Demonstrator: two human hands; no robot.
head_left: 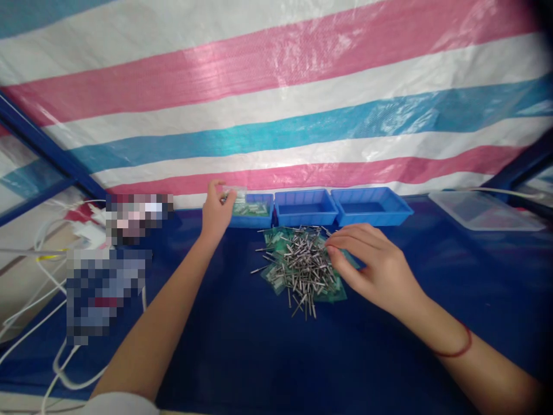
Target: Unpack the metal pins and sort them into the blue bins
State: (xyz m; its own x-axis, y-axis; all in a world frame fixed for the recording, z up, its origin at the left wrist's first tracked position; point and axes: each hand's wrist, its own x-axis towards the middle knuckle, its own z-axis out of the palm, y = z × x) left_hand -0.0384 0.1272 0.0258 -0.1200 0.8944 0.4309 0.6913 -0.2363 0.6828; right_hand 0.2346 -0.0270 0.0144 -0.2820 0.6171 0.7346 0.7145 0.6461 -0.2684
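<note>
My left hand (pixel 217 210) is at the left blue bin (pixel 253 221), its thumb and fingers closed on a small clear plastic bag (pixel 237 193). Below that bag, several small bags with greenish contents (pixel 256 208) lie in the bin. In the middle of the table is a heap of thin metal pins (pixel 306 262), mixed with green-tinted plastic bags (pixel 276 275). At the heap's right edge, my right hand (pixel 374 265) has its thumb and fingertips pressed together. Whatever those fingertips may hold is hidden.
Two more blue bins, a middle one (pixel 306 218) and a right one (pixel 375 218), continue the row. A translucent plastic lid (pixel 484 212) lies at the back right. White cables (pixel 64 369) and blurred-out items (pixel 106 294) occupy the left side. A striped plastic sheet (pixel 276 138) hangs behind.
</note>
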